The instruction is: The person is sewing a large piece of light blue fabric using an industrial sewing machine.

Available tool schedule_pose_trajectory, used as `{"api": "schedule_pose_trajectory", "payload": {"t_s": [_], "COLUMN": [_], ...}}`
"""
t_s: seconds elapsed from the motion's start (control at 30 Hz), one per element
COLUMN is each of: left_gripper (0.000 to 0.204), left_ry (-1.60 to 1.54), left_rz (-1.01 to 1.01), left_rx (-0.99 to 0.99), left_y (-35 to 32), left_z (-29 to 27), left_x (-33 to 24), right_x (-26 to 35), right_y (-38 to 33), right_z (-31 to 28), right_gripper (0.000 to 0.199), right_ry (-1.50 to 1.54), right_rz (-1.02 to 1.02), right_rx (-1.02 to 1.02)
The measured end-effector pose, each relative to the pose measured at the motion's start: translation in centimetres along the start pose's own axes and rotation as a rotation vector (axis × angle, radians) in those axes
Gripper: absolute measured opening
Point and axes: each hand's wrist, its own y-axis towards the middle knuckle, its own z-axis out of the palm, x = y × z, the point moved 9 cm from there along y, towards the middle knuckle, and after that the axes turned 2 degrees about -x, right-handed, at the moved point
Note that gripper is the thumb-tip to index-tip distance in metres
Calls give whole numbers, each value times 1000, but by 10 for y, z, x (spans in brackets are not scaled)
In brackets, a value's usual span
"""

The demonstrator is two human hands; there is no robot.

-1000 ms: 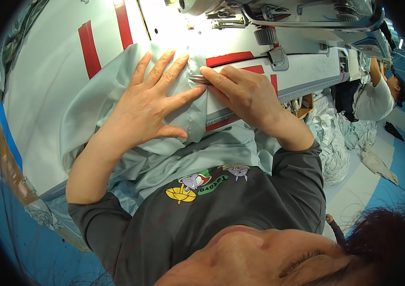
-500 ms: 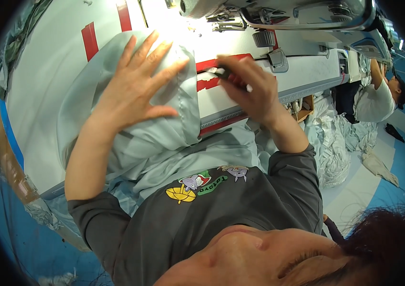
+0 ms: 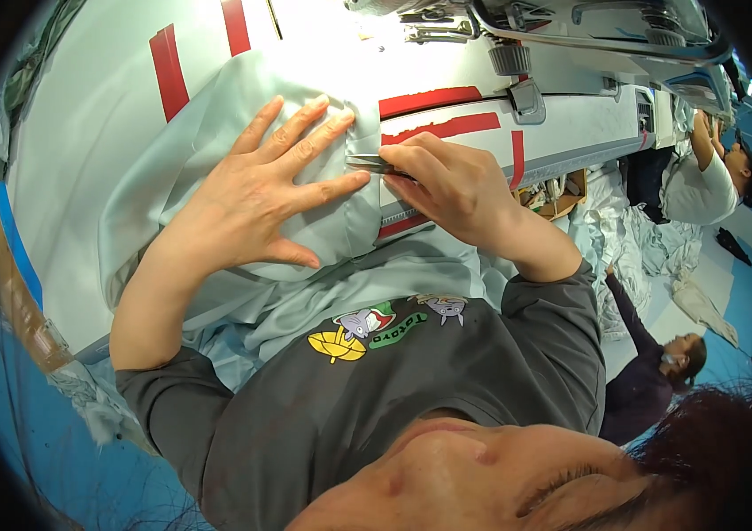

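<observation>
The cloth [image 3: 216, 133] is pale grey-green, smooth with a soft sheen, creased into folds. On it, between the two hands, the tweezers [image 3: 367, 162] are thin bright metal. Beyond the cloth, the table [image 3: 84, 106] is matt white with strips of matt red tape [image 3: 429, 99]. Above the tape, the sewing machine [image 3: 588, 26] is glossy painted metal.

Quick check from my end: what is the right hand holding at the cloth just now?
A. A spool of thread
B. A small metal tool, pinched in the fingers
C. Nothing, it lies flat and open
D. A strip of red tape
B: the right hand pinches a small metal tool, its tip at the edge of the pale grey-green cloth, beside the fingertips of the left hand, which lies spread flat on the cloth.
</observation>
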Motion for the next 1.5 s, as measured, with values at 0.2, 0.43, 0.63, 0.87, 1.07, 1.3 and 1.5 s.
{"api": "schedule_pose_trajectory", "payload": {"t_s": [0.2, 0.43, 0.63, 0.87, 1.07, 1.3, 1.5], "left_gripper": [97, 96, 96, 96, 98, 73, 71], "left_ry": [29, 20, 9, 9, 29, 204, 35], "left_rz": [-18, -21, -22, 4, 18, 106, 23], "left_rx": [34, 23, 19, -13, 28, -227, -140], "left_y": [0, -1, 1, 0, 3, 1, 7], "left_z": [5, 6, 4, 3, 4, -23, 1], "left_x": [-2, -1, -3, -5, -2, 11, -5], "right_x": [0, 2, 3, -2, 0, 12, -19], "right_y": [-1, -3, -1, -3, 5, -4, -44], "right_z": [3, 4, 4, 11, 0, -14, -16], "right_gripper": [30, 30, 30, 32, 35, 33, 31], "right_ry": [-75, -87, -97, -90, 15, 289, 430], "right_rz": [-19, -24, -27, -21, -135, -117, 25], "right_rx": [77, 91, 98, 134, 19, -136, -219]}}
